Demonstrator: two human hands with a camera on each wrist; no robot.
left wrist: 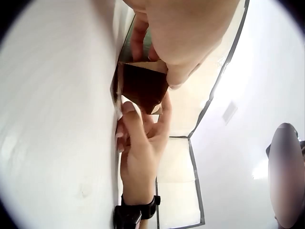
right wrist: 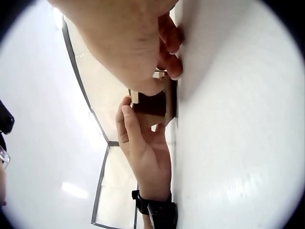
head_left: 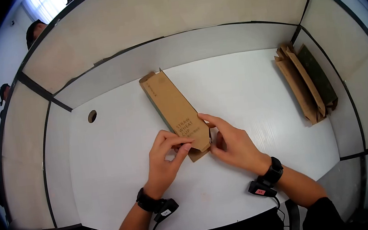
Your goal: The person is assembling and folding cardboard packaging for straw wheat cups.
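A long brown cardboard box [head_left: 174, 100] printed "STRAW WHEAT CUP" lies slantwise on the white table [head_left: 117, 168]. Its near end is open, and the dark inside of the box [left wrist: 143, 83] shows in the left wrist view. My left hand [head_left: 163, 156] pinches the left edge at that end, thumb and forefinger over the top face. From the other side my right hand [head_left: 239, 142] holds the near right corner, forefinger along the top edge and thumb by the opening. A loose flap juts out low at the near end.
Several flattened brown cartons [head_left: 301, 85] and a dark green one [head_left: 318, 74] stand at the table's right side. A round hole [head_left: 92, 116] is cut in the table at the left. Low partition walls [head_left: 176, 47] enclose the back and both sides. Other people sit beyond them.
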